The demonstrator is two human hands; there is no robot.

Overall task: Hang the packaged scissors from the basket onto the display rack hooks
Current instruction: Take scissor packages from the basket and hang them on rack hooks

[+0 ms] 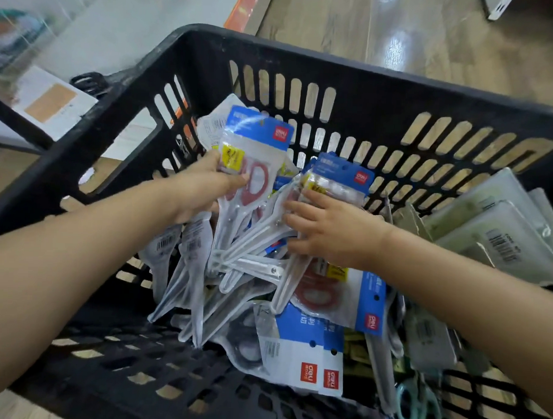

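A black slotted plastic basket (382, 97) fills the view. Inside lies a heap of packaged scissors with blue header cards and red handles (338, 293). My left hand (207, 188) grips a bundle of these scissor packs (255, 139), raised upright near the basket's back left. My right hand (324, 229) reaches in beside it, its fingers curled around another upright pack (339, 177) in the middle of the heap. No display rack or hooks are in view.
Flat clear-packaged items (493, 235) lean against the basket's right side. Teal-handled scissors (419, 402) lie at the bottom right. A wooden floor (431, 36) lies beyond the basket. A white box with a tan label (50, 104) sits at the left.
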